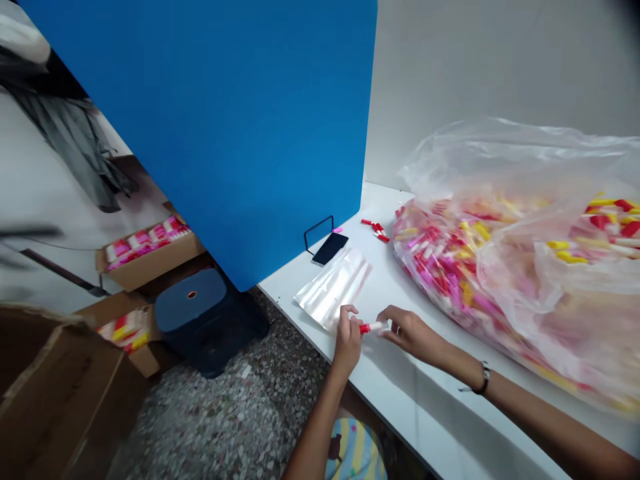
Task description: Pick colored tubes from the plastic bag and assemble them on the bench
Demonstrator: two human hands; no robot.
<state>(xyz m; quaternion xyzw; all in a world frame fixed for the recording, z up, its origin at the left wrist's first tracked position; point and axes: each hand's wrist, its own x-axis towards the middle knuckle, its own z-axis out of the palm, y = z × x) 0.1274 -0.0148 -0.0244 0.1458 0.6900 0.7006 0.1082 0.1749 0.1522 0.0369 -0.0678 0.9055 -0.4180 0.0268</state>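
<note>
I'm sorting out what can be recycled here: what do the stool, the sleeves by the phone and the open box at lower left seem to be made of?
Stool: probably matte moulded plastic; smooth, one-piece top.
Sleeves: likely glossy clear plastic film; see-through, with bright glints.
Box: dull brown cardboard, by its rough-edged flaps.

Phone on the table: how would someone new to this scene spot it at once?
Find the tall blue panel beside the white table. By the panel's lower edge stands a black wire frame, and the phone lies beside it, at the far end of the clear plastic sleeves. It is the one dark, flat slab.
</note>
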